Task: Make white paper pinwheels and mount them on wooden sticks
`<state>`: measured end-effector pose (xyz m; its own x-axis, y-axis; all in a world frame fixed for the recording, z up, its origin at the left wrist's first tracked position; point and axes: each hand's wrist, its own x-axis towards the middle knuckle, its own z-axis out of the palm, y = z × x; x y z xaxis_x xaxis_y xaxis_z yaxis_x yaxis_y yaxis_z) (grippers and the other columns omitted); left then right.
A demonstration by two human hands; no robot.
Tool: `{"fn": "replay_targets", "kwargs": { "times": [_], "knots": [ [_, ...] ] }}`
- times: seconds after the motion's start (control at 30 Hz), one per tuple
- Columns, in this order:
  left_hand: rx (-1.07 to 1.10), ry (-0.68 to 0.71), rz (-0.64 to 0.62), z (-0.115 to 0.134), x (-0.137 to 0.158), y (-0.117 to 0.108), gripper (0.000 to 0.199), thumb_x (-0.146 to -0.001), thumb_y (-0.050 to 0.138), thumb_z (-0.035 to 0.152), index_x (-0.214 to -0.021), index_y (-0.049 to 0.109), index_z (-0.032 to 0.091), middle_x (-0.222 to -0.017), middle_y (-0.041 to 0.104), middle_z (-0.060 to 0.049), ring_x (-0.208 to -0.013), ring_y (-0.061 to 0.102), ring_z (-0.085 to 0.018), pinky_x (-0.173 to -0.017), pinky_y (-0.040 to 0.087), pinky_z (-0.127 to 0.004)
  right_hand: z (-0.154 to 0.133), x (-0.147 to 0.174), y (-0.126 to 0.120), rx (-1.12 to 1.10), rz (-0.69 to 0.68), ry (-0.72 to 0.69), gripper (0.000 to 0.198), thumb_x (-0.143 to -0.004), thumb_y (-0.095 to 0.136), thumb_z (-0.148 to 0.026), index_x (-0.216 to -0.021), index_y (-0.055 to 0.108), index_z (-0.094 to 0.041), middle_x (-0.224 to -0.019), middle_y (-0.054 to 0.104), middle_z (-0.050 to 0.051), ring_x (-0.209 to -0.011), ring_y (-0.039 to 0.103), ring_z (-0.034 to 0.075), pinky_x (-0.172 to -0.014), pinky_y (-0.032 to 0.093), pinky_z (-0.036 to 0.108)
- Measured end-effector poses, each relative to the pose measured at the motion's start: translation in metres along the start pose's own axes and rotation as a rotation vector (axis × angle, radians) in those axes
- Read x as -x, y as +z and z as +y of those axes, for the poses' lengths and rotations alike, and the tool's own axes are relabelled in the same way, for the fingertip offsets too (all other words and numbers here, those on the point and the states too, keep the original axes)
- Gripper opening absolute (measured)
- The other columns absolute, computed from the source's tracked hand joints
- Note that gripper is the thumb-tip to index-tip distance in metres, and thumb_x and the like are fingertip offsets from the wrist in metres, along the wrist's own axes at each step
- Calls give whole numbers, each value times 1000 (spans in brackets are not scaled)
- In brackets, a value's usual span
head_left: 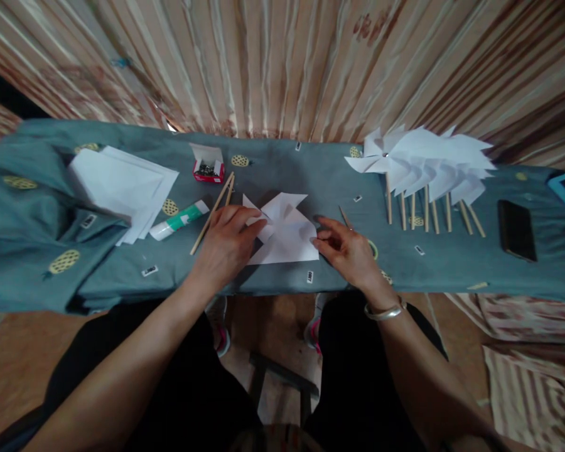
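A white sheet of paper cut and folded as a pinwheel (289, 235) lies in front of me, its corners partly curled up. My left hand (228, 242) pinches a flap at its left side between thumb and fingers. At the right edge, my right hand (348, 251) has the paper between thumb and forefinger. Partly hidden under that hand are scissors (373, 250), with a pointed tip and a yellow-green handle showing. Thin wooden sticks (200, 235) lie just beside my left hand.
White paper sheets (127, 182) are at the left, near a green-and-white glue stick (179, 221). Behind stands an open red box (208, 171) of small metal pins. Finished pinwheels on sticks (433, 163) overlap at the right, with a dark phone (516, 230) beyond. A patterned curtain (282, 63) hangs behind the cloth-covered table (273, 282).
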<state>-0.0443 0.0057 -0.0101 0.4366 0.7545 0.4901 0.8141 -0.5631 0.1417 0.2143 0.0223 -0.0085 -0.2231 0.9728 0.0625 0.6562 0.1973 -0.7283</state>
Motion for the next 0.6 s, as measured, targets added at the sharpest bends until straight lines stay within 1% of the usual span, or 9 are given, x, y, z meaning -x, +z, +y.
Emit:
{"fn": "replay_targets", "kwargs": {
  "times": [0.03,0.07,0.1,0.13,0.23,0.3,0.37,0.5,0.6],
  "knots": [
    [31,24,-15,6,1,0,20,-92,54,21,-109,64,18,-110,67,-10,-104,57,-27,-85,51,-45,0,1,0,-10,-9,12,44,-83,63,-29,-126,60,-19,-86,76,2,-68,70,18,-67,57,33],
    [68,62,-43,12,3,1,23,-91,58,31,-108,64,17,-108,67,-11,-101,58,-27,-83,52,-44,0,1,0,-9,-16,19,44,-84,63,-29,-126,60,-18,-84,76,2,-68,70,18,-67,57,33],
    [93,81,-93,19,5,2,27,-90,59,37,-106,64,16,-106,66,-11,-99,58,-27,-81,52,-43,0,2,0,2,-15,18,43,-84,62,-29,-126,61,-18,-83,76,3,-69,70,19,-67,56,33],
    [110,94,-136,25,6,3,29,-89,61,39,-104,64,14,-103,66,-11,-96,59,-26,-80,53,-41,0,2,0,21,-8,13,42,-84,62,-29,-125,61,-18,-82,76,3,-69,70,19,-67,56,33],
    [94,87,-214,36,7,6,23,-89,61,34,-98,64,12,-98,66,-11,-91,60,-24,-77,53,-37,0,3,-2,89,46,-20,38,-86,61,-30,-121,65,-19,-85,77,4,-72,71,21,-71,57,35],
    [72,83,-233,39,6,7,16,-91,58,28,-95,65,13,-93,66,-9,-87,60,-22,-75,53,-35,-1,4,-4,118,90,-35,34,-86,59,-30,-118,67,-20,-88,77,5,-76,72,22,-73,58,37],
    [57,89,-235,39,6,8,14,-93,54,23,-92,65,14,-89,66,-8,-85,60,-21,-74,52,-33,-1,4,-5,120,125,-39,31,-87,58,-30,-115,69,-21,-92,77,5,-81,73,24,-77,58,38],
    [50,100,-215,38,5,8,17,-94,51,18,-88,65,13,-84,66,-6,-80,60,-19,-71,52,-31,1,5,-7,48,154,-44,28,-89,53,-27,-111,71,-22,-98,77,5,-88,73,23,-84,57,40],
    [64,87,-208,38,6,6,18,-94,49,15,-86,66,13,-83,67,-5,-78,61,-18,-69,52,-29,2,5,-8,-39,120,-103,32,-88,48,-17,-109,70,-25,-102,76,2,-93,71,20,-90,55,40]
  ]
}}
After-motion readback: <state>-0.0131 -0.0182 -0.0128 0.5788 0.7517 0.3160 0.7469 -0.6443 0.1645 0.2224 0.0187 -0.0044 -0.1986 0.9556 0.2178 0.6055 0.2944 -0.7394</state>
